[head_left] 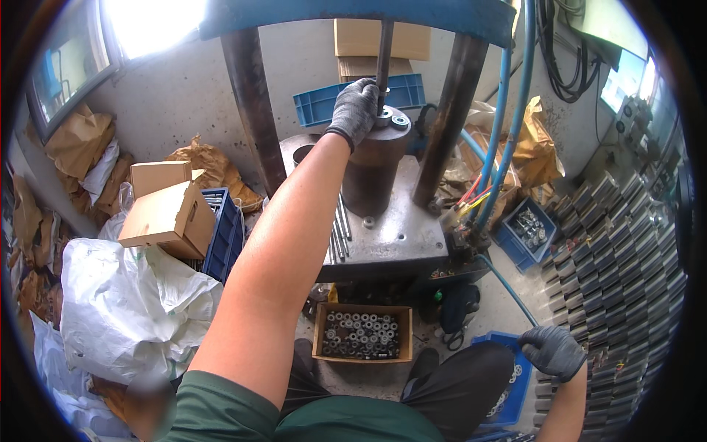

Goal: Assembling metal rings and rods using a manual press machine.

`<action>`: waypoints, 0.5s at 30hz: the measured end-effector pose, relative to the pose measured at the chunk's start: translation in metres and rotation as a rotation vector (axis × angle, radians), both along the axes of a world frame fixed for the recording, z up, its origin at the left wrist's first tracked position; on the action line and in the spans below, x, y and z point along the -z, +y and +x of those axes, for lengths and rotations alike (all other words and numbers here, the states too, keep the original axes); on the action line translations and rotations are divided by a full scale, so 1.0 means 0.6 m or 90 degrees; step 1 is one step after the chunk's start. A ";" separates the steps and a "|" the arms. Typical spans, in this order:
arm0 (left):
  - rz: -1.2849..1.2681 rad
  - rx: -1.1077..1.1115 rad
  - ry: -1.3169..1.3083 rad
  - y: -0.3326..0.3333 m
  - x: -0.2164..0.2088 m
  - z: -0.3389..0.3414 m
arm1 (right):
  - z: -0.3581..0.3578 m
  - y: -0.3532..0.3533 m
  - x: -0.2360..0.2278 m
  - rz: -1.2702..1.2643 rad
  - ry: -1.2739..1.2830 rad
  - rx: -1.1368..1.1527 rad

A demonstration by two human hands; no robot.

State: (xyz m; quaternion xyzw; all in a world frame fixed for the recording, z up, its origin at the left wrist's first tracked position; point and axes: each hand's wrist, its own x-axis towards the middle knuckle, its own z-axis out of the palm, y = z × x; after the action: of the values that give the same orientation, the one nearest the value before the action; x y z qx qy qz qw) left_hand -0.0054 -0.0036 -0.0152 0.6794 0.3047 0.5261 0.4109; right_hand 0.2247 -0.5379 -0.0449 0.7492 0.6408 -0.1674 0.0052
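My left hand point(356, 110), in a grey knit glove, reaches to the top of a thick dark steel cylinder point(374, 173) on the press table point(401, 239). Its fingers curl beside the upright press rod point(384, 59); what they hold, if anything, is hidden. Next to them, small round metal parts point(399, 121) lie on the cylinder's top. My right hand point(552, 352), gloved too, is closed at the end of a long thin blue-green lever point(509, 292) at my right knee. Several thin steel rods point(339, 230) lie on the table left of the cylinder.
A cardboard box point(321, 340) of small metal rings stands below the press. Blue bins point(526, 401) point(524, 254) with parts sit to the right, beside stacked metal tubes point(615, 295). White sacks point(132, 302) and a carton point(169, 221) crowd the left. Dark press columns point(252, 110) point(451, 118) flank the cylinder.
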 end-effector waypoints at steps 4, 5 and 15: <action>-0.004 0.000 0.014 0.000 0.000 0.000 | 0.003 -0.002 0.005 0.150 0.074 0.063; -0.004 -0.001 0.014 -0.003 -0.002 0.000 | 0.006 -0.004 0.008 0.199 0.055 0.039; 0.048 -0.075 -0.012 0.009 0.018 -0.005 | 0.036 0.087 -0.024 0.622 -0.088 0.014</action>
State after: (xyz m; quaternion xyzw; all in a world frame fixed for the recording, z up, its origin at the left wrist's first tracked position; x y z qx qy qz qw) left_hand -0.0081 0.0020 -0.0258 0.6705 0.3203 0.5667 0.3559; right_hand 0.2464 -0.4854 -0.0304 0.6799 0.6347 0.2028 -0.3062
